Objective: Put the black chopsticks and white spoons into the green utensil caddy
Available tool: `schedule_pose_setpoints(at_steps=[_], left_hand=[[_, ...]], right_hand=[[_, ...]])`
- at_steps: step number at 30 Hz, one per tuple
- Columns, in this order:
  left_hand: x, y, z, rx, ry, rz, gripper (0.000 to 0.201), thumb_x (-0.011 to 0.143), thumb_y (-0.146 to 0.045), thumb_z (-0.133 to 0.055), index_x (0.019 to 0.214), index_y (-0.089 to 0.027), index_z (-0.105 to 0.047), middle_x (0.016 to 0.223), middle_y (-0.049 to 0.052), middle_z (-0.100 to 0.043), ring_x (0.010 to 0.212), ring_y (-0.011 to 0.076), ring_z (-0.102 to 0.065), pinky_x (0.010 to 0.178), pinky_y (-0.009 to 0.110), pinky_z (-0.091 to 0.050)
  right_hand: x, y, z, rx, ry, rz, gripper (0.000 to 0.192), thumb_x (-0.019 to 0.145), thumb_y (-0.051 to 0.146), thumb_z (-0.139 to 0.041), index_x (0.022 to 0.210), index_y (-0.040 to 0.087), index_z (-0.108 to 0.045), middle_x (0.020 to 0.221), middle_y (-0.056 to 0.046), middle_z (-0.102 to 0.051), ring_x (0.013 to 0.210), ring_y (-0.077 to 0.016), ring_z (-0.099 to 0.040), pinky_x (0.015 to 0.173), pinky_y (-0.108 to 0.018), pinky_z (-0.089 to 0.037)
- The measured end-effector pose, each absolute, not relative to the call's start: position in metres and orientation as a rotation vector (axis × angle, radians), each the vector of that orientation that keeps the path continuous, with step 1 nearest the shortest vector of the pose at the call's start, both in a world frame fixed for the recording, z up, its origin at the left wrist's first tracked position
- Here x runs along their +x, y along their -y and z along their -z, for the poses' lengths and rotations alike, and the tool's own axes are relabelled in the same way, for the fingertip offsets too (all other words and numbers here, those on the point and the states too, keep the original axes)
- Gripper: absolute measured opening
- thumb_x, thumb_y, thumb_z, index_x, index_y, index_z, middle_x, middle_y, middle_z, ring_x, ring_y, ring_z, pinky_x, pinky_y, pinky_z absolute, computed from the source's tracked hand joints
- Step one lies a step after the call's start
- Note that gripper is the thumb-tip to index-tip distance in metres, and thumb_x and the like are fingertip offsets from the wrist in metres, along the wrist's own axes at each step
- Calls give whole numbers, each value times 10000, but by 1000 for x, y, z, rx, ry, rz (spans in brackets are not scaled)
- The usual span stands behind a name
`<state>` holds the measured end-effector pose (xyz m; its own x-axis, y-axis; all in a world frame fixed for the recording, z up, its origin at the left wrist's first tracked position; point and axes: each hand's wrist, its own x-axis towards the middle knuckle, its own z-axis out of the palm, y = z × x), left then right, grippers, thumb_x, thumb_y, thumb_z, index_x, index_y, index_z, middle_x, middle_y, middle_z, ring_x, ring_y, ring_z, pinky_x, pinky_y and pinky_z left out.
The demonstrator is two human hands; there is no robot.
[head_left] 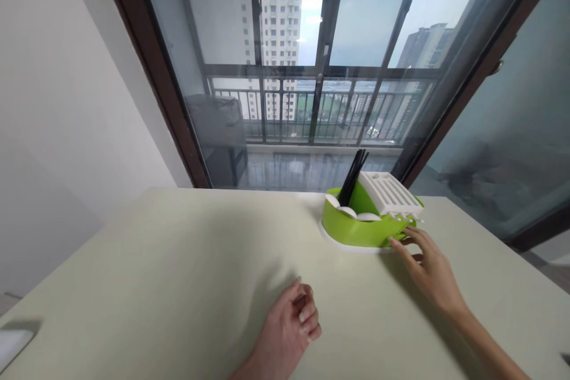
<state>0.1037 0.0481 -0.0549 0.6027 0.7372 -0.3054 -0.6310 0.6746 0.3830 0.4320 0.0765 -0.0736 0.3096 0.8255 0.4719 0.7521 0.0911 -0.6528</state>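
Two hands, right hand [425, 264] fingers [398, 244] spread touching green caddy [356, 228], left hand [289, 323] curled

You have one view only, taken from the camera on your head. It faces forward and down across the table [178, 261] toward the window [312, 41] behind it. Your left hand [287, 332] lies close under the lens; the table's far edge sits in mid-frame.
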Motion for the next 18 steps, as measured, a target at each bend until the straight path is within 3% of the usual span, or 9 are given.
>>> schedule_pose_setpoints(at_steps=[12,18], left_hand=[[105,-50,56,268,-481,-803,342,787,-428,-823,811,-166,-604,596,-80,-423,512,68,-298,580,267,-215],[107,-51,58,277,-494,-806,356,775,-439,-826,796,-170,-594,600,-79,-417,512,67,-301,578,264,-231]], right_hand=[[527,-92,95,-1721,1398,-151,644,832,733,-612,1171,187,-650,1360,-187,-594,961,-298,-688,631,-379,-645],[517,-84,87,-1717,1276,-89,699,791,757,-635,1219,204,-626,1326,-178,-609,945,-296,-703,570,-335,-622]])
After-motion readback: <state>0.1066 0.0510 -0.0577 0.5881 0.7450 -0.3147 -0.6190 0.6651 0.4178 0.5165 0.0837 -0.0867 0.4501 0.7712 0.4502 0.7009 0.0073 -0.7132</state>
